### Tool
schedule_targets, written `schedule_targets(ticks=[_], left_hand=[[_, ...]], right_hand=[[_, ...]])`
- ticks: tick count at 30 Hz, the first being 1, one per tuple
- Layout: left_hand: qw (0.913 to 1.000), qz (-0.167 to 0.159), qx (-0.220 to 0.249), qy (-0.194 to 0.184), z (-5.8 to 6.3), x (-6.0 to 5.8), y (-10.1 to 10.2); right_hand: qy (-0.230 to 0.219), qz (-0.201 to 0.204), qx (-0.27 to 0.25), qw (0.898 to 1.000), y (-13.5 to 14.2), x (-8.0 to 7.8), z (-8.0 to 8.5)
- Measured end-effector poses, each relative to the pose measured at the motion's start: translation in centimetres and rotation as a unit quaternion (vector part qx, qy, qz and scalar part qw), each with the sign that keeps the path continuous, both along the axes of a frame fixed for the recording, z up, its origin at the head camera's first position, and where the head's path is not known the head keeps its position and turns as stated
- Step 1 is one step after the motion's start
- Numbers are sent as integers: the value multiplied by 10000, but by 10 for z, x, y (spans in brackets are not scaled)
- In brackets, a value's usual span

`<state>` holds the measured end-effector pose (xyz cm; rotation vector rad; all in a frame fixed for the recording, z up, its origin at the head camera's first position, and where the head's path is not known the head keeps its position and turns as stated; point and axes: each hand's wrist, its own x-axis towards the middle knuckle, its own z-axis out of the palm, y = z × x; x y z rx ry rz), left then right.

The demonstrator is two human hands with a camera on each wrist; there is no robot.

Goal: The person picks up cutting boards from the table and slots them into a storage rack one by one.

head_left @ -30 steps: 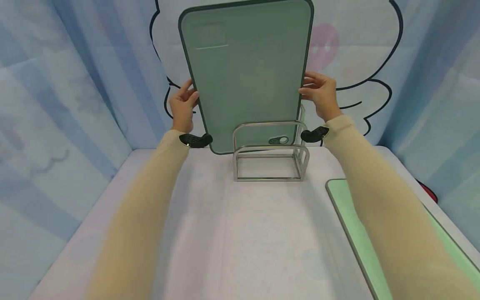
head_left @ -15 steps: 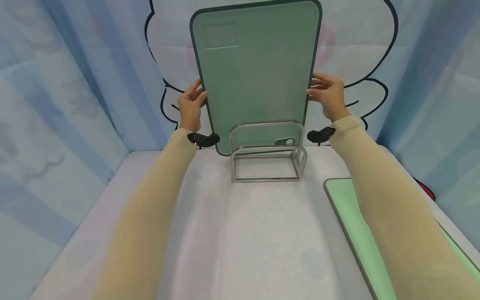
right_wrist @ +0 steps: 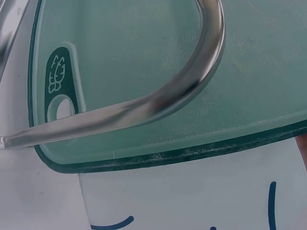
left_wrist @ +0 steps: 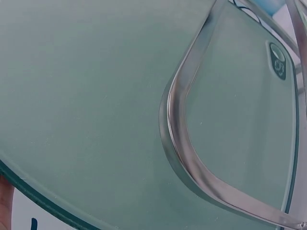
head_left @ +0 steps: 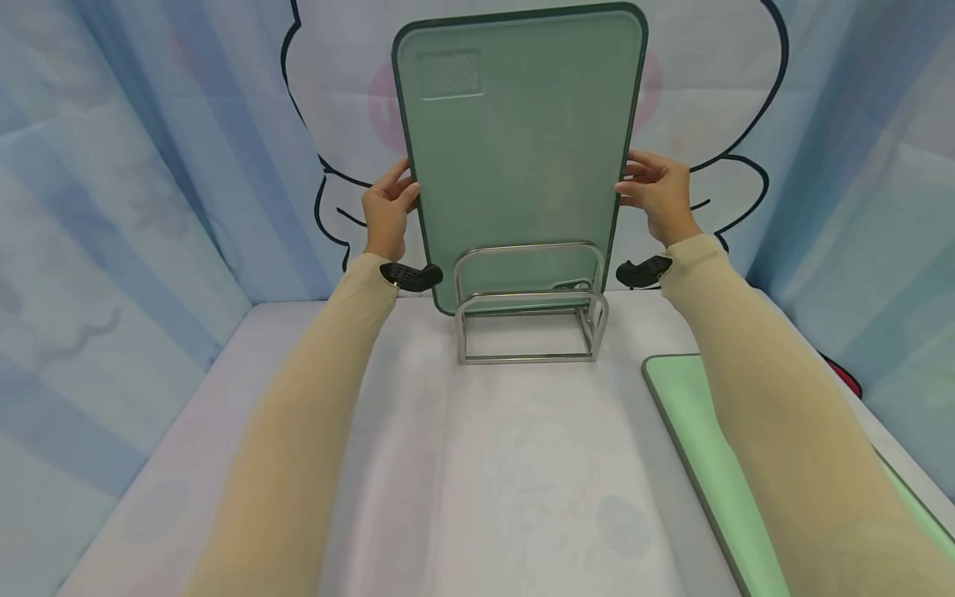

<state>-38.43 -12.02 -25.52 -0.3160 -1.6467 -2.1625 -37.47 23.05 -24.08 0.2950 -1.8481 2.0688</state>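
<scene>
Our left hand [head_left: 386, 217] and right hand [head_left: 661, 196] have got a dark-rimmed rectangular green board [head_left: 522, 149] pinched, bottom end behind two loops of a silvery metal rack [head_left: 531, 296].

Lt-green board [head_left: 712, 456] w/ darker rim lay on R side of whitish desk [head_left: 522, 464]; blue/white curtains [head_left: 127, 207], black-lined & pink-spotted at back, hung round it; sth red [head_left: 845, 377] showed nr R edge.

Rack [head_left: 530, 296] and light-green board [head_left: 690, 414] on table [head_left: 522, 464]
</scene>
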Motion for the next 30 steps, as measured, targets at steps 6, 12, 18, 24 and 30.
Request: schedule_targets(ticks=[6, 12, 18, 24, 30], left_hand=[[9999, 19, -157, 38, 3, 3, 3], [9995, 15, -319, 2, 11, 16, 6], [9993, 42, -358, -44, 12, 21, 9], [9991, -26, -399, -103, 12, 21, 10], [9985, -126, -488, -200, 14, 20, 10]], right_hand=[[-24, 46, -89, 9999, 4, 1, 1], [-46, 23, -67, 10000, 5, 1, 1], [-222, -24, -56, 9997, 6, 2, -1], [-313, -65, -62, 9995, 7, 4, -5], [-349, -92, -71, 9993, 8, 4, -5]])
